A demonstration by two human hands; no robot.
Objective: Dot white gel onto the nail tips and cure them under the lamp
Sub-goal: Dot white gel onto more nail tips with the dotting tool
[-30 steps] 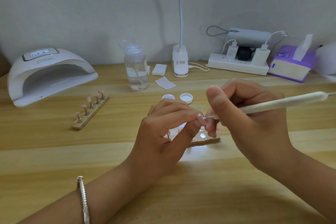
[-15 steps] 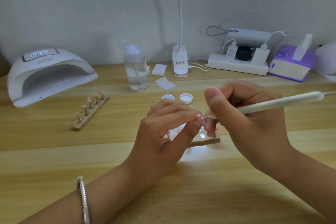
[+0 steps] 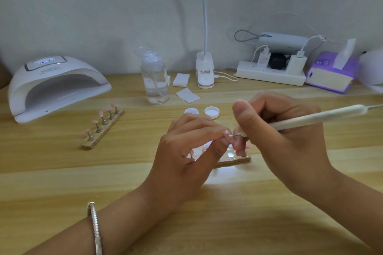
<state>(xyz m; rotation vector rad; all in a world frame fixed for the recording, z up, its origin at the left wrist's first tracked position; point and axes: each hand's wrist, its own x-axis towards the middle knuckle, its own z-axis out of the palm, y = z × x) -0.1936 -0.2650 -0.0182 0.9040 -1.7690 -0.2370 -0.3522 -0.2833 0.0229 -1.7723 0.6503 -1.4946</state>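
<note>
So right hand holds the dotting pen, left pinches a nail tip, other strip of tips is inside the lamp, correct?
No. Head view: the other strip lies outside the lamp, in front of it. Right hand on dotting pen, left hand on nail tip: correct.

A thin silver bangle (image 3: 96, 230) rings the wrist of the left hand (image 3: 186, 157).

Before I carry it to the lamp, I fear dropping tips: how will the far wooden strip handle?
The wooden strip looks flat and stiff, probably light, so it should lift level. Its pink tips perch on thin stands, so a tilt or bump might dislodge them.
</note>
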